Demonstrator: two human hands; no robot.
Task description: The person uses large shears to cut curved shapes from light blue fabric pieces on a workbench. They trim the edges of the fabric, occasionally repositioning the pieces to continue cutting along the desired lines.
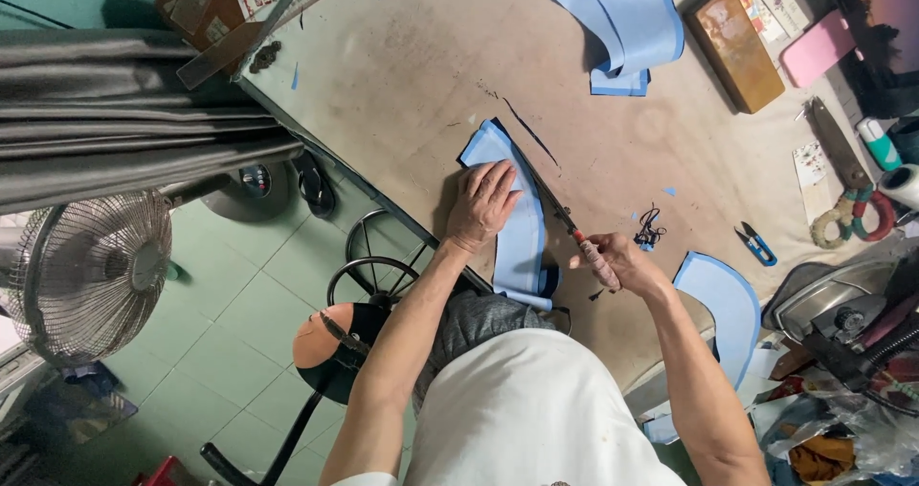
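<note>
**Blade meets curved blue panel at the worktable's edge**

Where the worn, beige tabletop [421,74] meets its near edge, a curved strip of light blue sheet material [522,223] lies flat, shaped like a shallow arc with a pointed upper end and a smooth, matte face. Its lower end hangs a little over the table's edge, above the person's grey-clad lap. The left hand [481,203] is spread palm-down on the upper half of this strip, fingers splayed and pressing it to the table, not curled around anything.

The right hand [620,261] is closed in a fist around the wrapped, reddish-brown handle of a long, thin dark knife [565,220]. Its blade runs up and to the left from the fist, lying along the right-hand, outer curve of the blue strip, just beside the fingertips of the left hand. So the strip sits under the left palm and directly left of the blade, with the gripping fist below and to the right of it.

Around this, a second curved blue piece [726,304] rests near the right forearm at the table's edge, and larger folds of the same blue material [622,12] lie at the far side. A small tangle of black thread [651,229] and blue-handled thread snips [758,245] sit to the right of the knife hand. Tailor's shears with cord-wrapped handles [852,184] lie farther right, beside a brown box [737,50]. Below the table's left edge stands a wire-caged fan [91,275] on green floor tiles.
</note>
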